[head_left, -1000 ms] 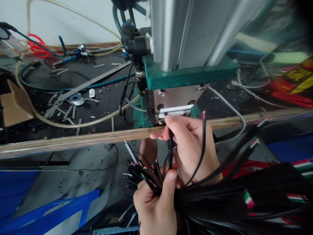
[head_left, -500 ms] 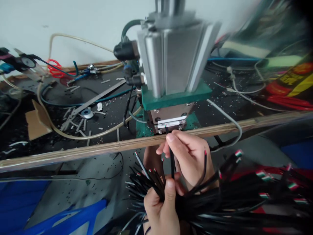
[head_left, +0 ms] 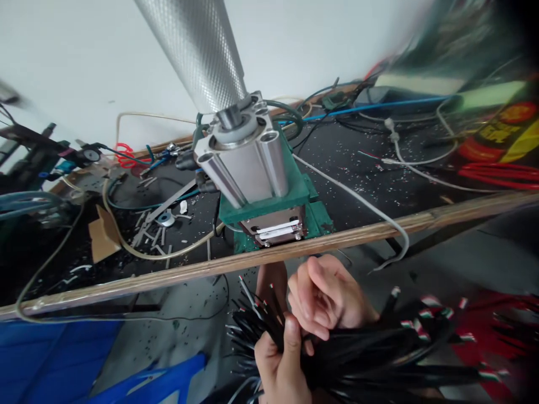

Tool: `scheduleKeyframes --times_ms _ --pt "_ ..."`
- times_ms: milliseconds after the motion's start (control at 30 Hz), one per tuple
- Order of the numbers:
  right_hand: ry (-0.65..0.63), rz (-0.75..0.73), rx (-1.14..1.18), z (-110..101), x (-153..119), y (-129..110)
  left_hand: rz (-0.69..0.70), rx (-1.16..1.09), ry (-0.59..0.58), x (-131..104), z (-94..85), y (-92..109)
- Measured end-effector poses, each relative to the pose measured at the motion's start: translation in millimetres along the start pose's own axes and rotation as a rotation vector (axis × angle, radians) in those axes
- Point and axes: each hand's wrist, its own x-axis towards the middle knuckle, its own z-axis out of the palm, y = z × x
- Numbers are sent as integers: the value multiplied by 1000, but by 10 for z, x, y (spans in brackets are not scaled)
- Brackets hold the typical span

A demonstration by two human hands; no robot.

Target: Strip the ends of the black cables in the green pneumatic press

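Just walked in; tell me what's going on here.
A person's left hand grips a thick bundle of black cables, with red, white and green wire ends showing. The right hand, fingers curled, is just above the bundle; whether it holds a cable is unclear. Both hands are below the wooden bench edge, apart from the metal machine with green plates. Grey scraps lie on the bench.

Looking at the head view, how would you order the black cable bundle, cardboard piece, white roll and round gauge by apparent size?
1. Black cable bundle
2. Cardboard piece
3. White roll and round gauge: too alike to rank
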Motion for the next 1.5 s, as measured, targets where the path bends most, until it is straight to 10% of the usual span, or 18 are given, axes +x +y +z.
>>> scheduleKeyframes --times_ms 167,333,767,1500 --pt "-11 194 -83 -77 52 -81 108 105 -21 -2 68 8" --pt "-85 12 -378 -87 4 -168 134 123 -17 -48 147 66" --pt "392 -161 -257 278 192 -104 234 239 21 -104 -11 71" --pt "495 -110 -247 389 267 -209 109 254 -69 -73 -74 212"
